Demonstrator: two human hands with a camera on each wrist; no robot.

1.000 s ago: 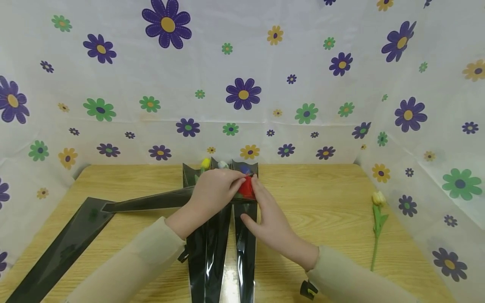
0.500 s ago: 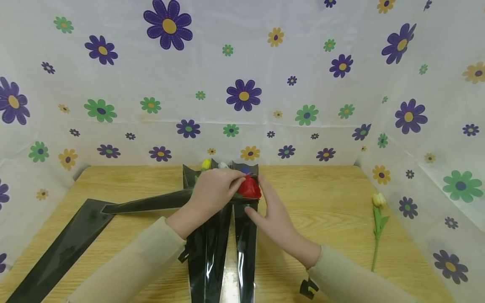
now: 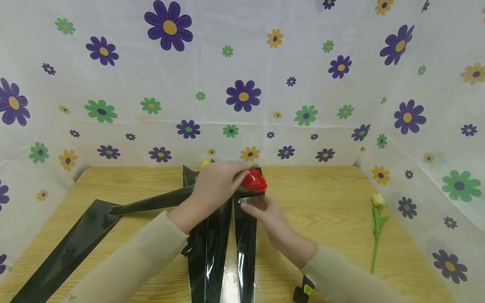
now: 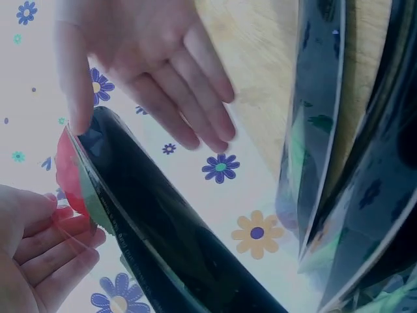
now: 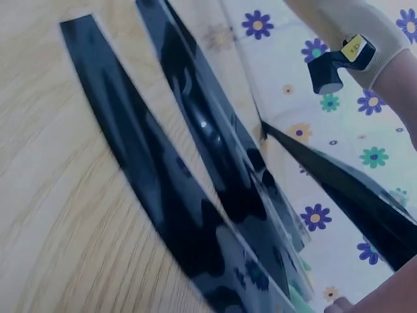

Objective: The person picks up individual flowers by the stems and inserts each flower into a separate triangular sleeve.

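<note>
Between thumb and fingers my left hand [image 3: 217, 181] pinches the rim of a black flower sleeve [image 3: 159, 202], close to its mouth. A red rose [image 3: 255, 180] shows at that mouth; in the left wrist view the rose [image 4: 68, 173] sits against the clear film with a green leaf below. The sleeve's tail slants down to the left over the table. Just under the mouth is my right hand [image 3: 273, 219]. Its fingers look loosely extended in the left wrist view, its thumb [image 4: 77, 117] right at the rim.
Several black sleeves lie lengthwise under the hands, among them a right-hand one [image 3: 246, 252]; a yellow flower [image 3: 206, 162] peeks out behind. Another black sleeve [image 3: 72, 248] lies at the left. A pale yellow tulip [image 3: 378, 200] lies on the wooden table [image 3: 318, 189] at the right.
The rose and the sleeve's mouth have shifted slightly right and up with my left hand. My right hand has moved from beside the rose to below the mouth.
</note>
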